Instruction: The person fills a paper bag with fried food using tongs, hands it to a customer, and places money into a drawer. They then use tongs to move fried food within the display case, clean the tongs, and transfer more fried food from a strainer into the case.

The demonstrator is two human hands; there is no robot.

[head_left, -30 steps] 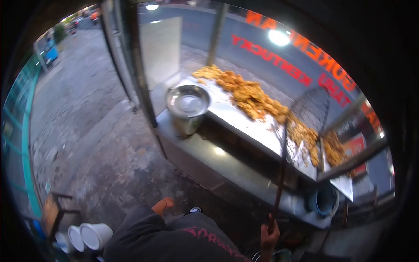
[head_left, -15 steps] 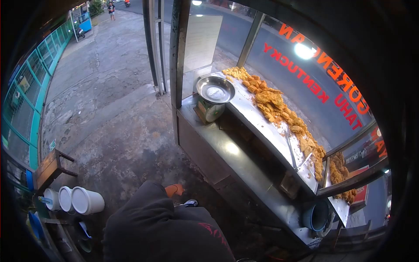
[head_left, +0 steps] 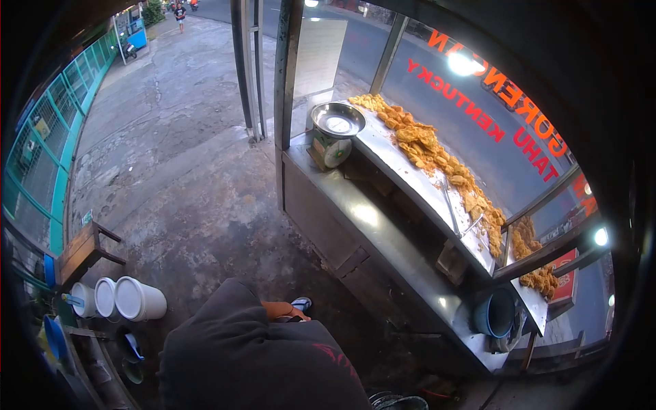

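Note:
My left hand (head_left: pixel 298 315) is low in front of my body, its forearm coming out of the dark sleeve (head_left: pixel 236 307). It lies close to the lower edge of the dark shirt, just above my sandalled foot (head_left: pixel 301 303). The fingers are small and partly hidden, so whether they hold anything does not show. My right hand is out of the picture. To the right, a food stall carries a metal counter (head_left: pixel 365 215) and a raised tray (head_left: pixel 383 143) heaped with golden fried food (head_left: pixel 418 142). Tongs (head_left: pixel 452 206) lie on that tray.
A scale (head_left: pixel 331 152) with a steel pan stands at the counter's far end. A blue-grey bucket (head_left: pixel 493 316) sits at its near end. Lidded white buckets (head_left: pixel 140 301) and a wooden stool (head_left: pixel 85 254) stand at left. A person (head_left: pixel 180 16) is far off on the pavement.
My left hand has moved right and slightly down, nearer the shirt's lower edge. The view has shifted a little, and the rim of a container now shows at the bottom.

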